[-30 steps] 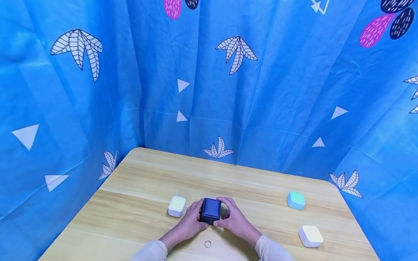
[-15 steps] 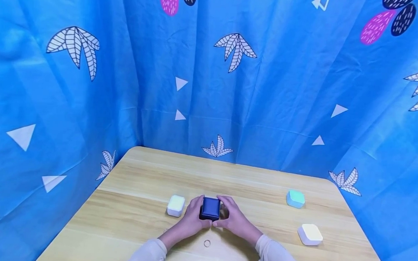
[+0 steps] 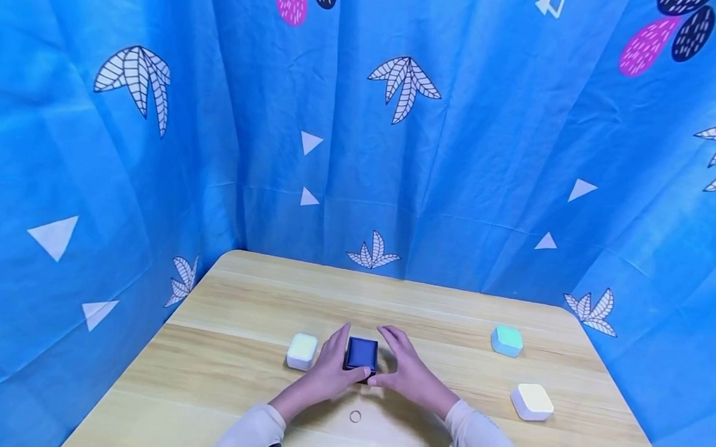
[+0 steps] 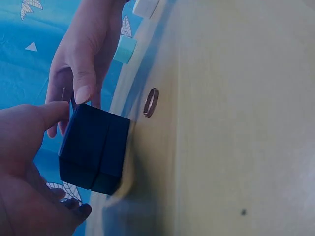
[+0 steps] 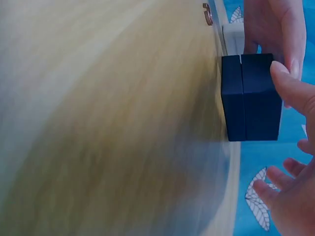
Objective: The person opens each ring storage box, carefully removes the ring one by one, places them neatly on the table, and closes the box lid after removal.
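A dark blue jewelry box (image 3: 362, 354) sits on the table with its lid down; the wrist views show the seam between lid and base. To its left is my left hand (image 3: 329, 370), fingers stretched forward and thumb across the box's near edge. My right hand (image 3: 410, 372) stands at the other side, fingers spread away from the box. Its thumb (image 5: 290, 88) is right at the box's top edge. Neither hand wraps the box. On the table nearer to me lies a thin ring (image 3: 355, 417), and the left wrist view shows a coppery ring (image 4: 151, 102) beside the box.
A white rounded block (image 3: 301, 352) stands just left of my left hand. Farther right on the wooden table (image 3: 259, 292) are a mint-green block (image 3: 507, 341) and another white block (image 3: 531, 402). A blue patterned curtain (image 3: 487, 156) encloses the back and sides.
Both hands have loosened from the box: their fingers have straightened and spread away from its sides. My left thumb has shifted up over the near edge. The box has hardly moved.
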Demonstrator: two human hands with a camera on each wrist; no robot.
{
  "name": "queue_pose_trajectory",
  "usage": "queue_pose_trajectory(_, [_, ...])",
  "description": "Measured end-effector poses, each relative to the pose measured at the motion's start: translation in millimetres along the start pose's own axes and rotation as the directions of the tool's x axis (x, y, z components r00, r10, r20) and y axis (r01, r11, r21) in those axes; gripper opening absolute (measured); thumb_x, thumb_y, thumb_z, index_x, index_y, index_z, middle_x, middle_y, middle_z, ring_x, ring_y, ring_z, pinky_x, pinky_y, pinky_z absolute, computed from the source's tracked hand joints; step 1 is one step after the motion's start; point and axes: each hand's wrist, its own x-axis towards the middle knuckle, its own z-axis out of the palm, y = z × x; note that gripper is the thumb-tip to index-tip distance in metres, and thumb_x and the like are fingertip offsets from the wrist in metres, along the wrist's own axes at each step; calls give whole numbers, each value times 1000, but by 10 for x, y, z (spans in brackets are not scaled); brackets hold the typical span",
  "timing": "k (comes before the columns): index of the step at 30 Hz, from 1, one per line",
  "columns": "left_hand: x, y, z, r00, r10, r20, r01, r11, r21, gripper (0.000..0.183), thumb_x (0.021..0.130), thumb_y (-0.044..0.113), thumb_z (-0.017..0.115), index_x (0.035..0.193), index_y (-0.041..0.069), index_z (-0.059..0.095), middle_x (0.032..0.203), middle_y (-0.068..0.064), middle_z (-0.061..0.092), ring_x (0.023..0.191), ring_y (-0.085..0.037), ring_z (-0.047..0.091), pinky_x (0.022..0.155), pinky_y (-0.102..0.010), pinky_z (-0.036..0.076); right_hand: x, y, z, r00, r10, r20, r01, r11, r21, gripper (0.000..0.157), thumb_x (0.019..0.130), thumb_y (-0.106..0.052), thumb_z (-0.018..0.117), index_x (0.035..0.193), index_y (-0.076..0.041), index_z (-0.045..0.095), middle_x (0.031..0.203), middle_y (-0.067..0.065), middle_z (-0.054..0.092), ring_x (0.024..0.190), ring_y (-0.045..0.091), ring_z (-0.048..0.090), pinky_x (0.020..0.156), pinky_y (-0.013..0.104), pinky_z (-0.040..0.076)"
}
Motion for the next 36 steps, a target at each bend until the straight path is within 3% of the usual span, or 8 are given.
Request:
queue_pose_trajectory(6, [12,87,-44,998,51,35,-57,977,205,91,96,51,62,163,13,12,167,-17,14,152,-41,18,116,-64,29,-61,0,-67,1000,2,-28,-5,996,-86,106,79,-50,79,162,-22,20,164,19,21,147,43,30,111,63,36])
queue_pose_trajectory(11, [48,207,11,992,114,55,-127,915,383,86,98,51,58,161,9,18,166,-18,20,151,-40,21,121,-58,23,-155,12,-171,999,-21,-45,11,977,-214,106,81,-51,79,162,-21,19,166,15,20,150,40,25,115,63,31])
queue_pose_trajectory(15, [106,321,112,981,170,92,-193,862,468,86,98,55,55,161,8,19,165,-18,22,151,-39,21,123,-56,20,-254,50,-265,996,-67,-64,38,927,-372,100,84,-61,70,161,-15,25,166,13,21,150,39,25,118,60,27])
queue_pose_trajectory(20, [174,440,227,968,217,125,-250,808,533,87,98,58,52,161,8,18,165,-17,21,152,-36,21,124,-54,18,-371,125,-340,983,-161,-89,93,852,-515,94,87,-63,63,157,-8,33,163,18,27,149,40,28,124,55,16])
queue_pose_trajectory(23, [208,495,290,965,230,122,-259,794,550,87,98,58,52,161,8,19,165,-17,22,152,-36,22,124,-54,17,-453,171,-399,981,-159,-112,77,845,-530,91,87,-60,66,157,-10,34,163,17,28,149,38,28,127,41,0])
queue_pose_trajectory(27, [257,595,406,966,232,118,-258,795,549,87,98,59,52,161,9,19,165,-15,24,152,-36,22,125,-54,15,-576,245,-505,982,-118,-145,25,851,-524,90,88,-57,67,158,-11,33,163,17,27,149,39,28,122,24,-15])
queue_pose_trajectory(33, [336,748,654,963,232,137,-268,772,577,85,99,59,50,161,11,18,164,-12,27,151,-33,25,125,-52,18,-754,384,-662,976,-98,-195,-24,842,-539,89,88,-57,67,157,-11,34,161,17,30,147,40,29,123,25,-13])
queue_pose_trajectory(36, [365,822,760,961,237,143,-276,772,573,85,99,60,49,161,11,18,164,-10,28,150,-32,27,124,-51,21,-820,440,-732,970,-102,-222,-37,838,-544,88,87,-55,69,156,-11,36,160,16,32,145,41,30,127,39,1])
